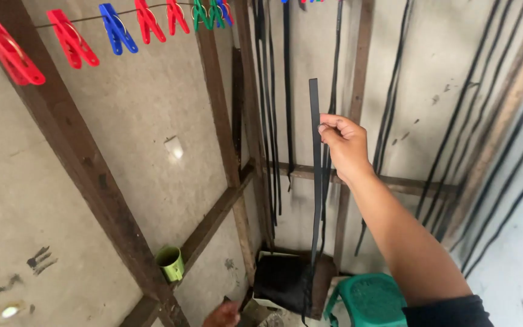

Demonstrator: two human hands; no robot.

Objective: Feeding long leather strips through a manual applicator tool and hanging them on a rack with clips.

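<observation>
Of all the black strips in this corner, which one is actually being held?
The black strip pinched by the right hand, standing up above the fingers and trailing down toward the floor. The other black strips hang from the line along the wall, untouched.

A rough home workshop or drying shed, this one: bare grey panel walls (pixel 140 115) braced with dark, unfinished timber battens (pixel 80 157). Overhead runs a thin line strung with red, blue and green plastic clothes pegs (pixel 116 27), and long black strips (pixel 273 91) hang in rows. A green plastic stool (pixel 370 300) sits down in the corner.
</observation>
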